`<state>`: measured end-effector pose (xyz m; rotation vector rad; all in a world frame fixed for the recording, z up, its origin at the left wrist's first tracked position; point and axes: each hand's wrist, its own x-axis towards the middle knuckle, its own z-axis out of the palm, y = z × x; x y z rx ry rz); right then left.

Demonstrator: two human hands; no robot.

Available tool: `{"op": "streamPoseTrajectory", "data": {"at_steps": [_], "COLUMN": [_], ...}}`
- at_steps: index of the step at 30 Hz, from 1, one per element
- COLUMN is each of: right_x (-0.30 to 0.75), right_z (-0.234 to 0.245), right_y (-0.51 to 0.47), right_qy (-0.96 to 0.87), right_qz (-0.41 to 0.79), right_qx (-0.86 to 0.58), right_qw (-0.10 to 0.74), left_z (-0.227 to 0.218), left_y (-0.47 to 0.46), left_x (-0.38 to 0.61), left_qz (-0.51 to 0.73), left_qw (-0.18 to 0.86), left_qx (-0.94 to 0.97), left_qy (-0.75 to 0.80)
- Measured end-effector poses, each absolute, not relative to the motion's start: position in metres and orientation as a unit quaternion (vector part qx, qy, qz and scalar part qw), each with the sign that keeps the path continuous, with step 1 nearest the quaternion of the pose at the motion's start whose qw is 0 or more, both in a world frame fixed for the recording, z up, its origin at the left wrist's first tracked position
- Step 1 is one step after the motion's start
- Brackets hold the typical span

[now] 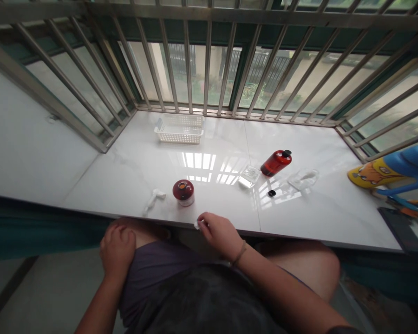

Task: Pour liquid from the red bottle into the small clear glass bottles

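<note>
My right hand (220,233) is at the table's front edge, its fingers pinched on a small white wad (196,224), perhaps tissue or cotton. Just beyond it, a dark red bottle (183,193) stands upright with its mouth uncapped. Crumpled white tissue (155,198) lies to the left of that bottle. My left hand (117,248) rests on my left knee, fingers loosely spread and holding nothing. Farther right stands a second red bottle (276,163), topped with a black cap. A loose black cap (272,193) lies in front of it.
A white perforated basket (179,136) sits near the window bars. Beside the second bottle are a small clear box (249,176) and a crumpled clear plastic wrapper (303,180). At the right are a blue and yellow bottle (379,172) and a dark flat object (397,227).
</note>
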<state>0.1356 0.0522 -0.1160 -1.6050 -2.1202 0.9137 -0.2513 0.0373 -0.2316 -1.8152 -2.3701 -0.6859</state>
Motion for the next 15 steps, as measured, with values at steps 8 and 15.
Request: {"op": "streamPoseTrajectory", "data": {"at_steps": [8,15], "right_x": [0.196,0.156], "right_z": [-0.138,-0.122], "right_y": [0.117,0.178], "right_qy": [-0.589,-0.594], "right_qz": [0.354,0.407], "right_qx": [-0.679,-0.612], "right_qw": [0.26,0.327], "left_z": [-0.235,-0.236], "left_y": [0.035,0.034], "left_x": [-0.251,-0.254], "left_qz": [-0.225,-0.209], "left_qw": [0.036,0.045], "left_qx": [-0.582,-0.589], "left_qy": [-0.781,-0.779]}}
